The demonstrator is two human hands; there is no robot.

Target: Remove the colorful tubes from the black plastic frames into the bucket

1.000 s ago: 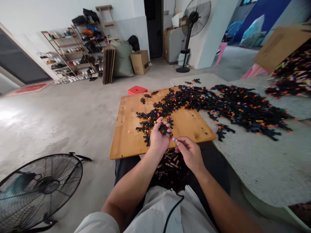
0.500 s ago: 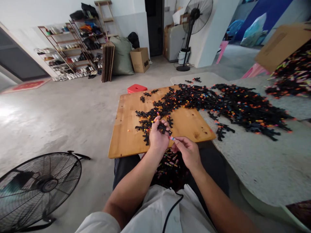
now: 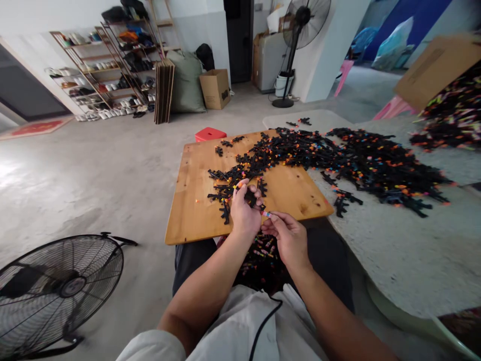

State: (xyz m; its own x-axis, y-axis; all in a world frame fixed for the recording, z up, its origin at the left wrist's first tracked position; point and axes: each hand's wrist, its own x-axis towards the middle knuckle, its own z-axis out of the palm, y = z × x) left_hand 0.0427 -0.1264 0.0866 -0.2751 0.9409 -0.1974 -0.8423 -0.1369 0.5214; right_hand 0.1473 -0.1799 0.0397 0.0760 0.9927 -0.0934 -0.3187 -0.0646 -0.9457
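My left hand (image 3: pixel 245 209), palm up at the near edge of the wooden board (image 3: pixel 195 200), has its fingers curled round a black toy gun (image 3: pixel 250 197). Between the fingertips of my right hand (image 3: pixel 292 235) is a small pink, white and blue piece (image 3: pixel 266 214), close against the left palm. Black toy guns with orange, yellow and blue bits lie in a pile (image 3: pixel 300 148) across the board and onto the stone table. Many small coloured pieces (image 3: pixel 263 253) are visible below the board, between my legs.
A second heap of toy guns (image 3: pixel 387 165) covers part of the stone table (image 3: pixel 406 250). A cardboard box (image 3: pixel 436 70) tilts at the right, beside more pieces. A black fan (image 3: pixel 73 286) stands at the lower left, and a red stool (image 3: pixel 210 134) behind the board.
The view has shifted slightly. My right hand's other fingers have drawn nearer to the left palm, and its fingertips still pinch the coloured piece.
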